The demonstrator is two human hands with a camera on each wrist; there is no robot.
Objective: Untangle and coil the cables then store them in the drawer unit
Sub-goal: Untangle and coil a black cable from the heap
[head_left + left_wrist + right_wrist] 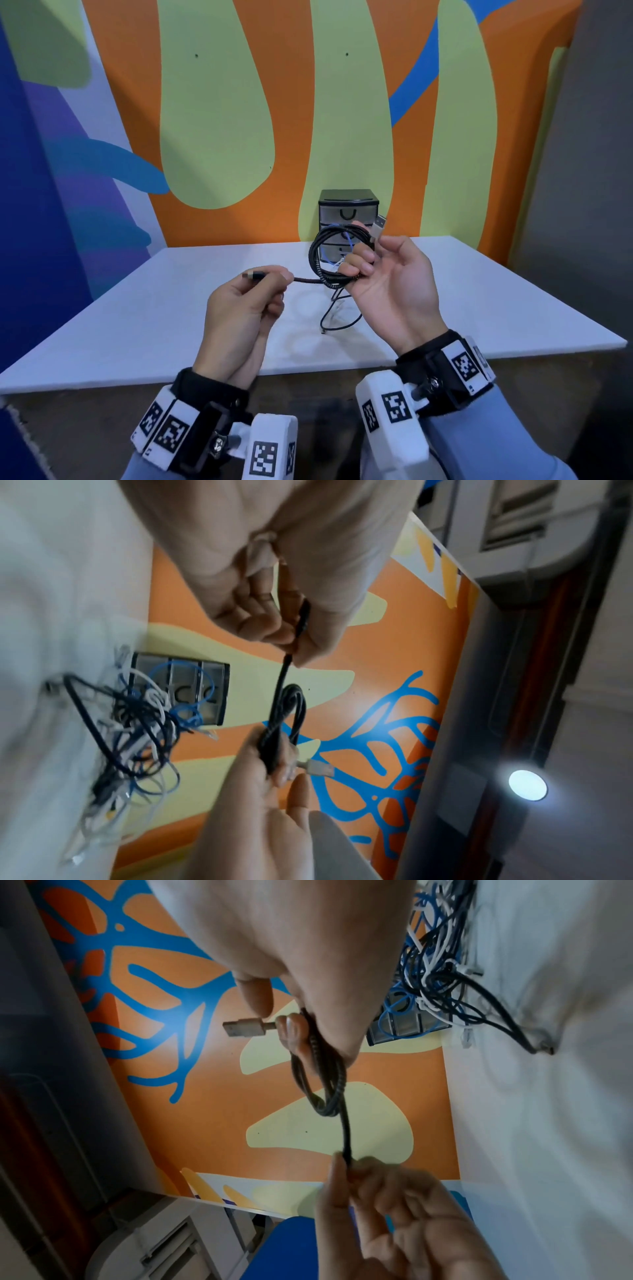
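Note:
A black braided cable (317, 260) is wound into a loose coil above the white table. My right hand (380, 274) grips the coil, and the silver USB plug (377, 226) sticks up past its fingers. My left hand (253, 294) pinches the cable's free end, whose small gold plug (252, 274) pokes out to the left. The same coil (325, 1085) hangs below the right palm in the right wrist view. A tangle of blue, white and black cables (133, 729) lies on the table before the small black drawer unit (348, 205), whose drawers look closed.
The white table (137, 325) stands against a painted orange and green wall. A loose black cable end (337, 320) trails on the table under my right hand. A grey partition rises on the right.

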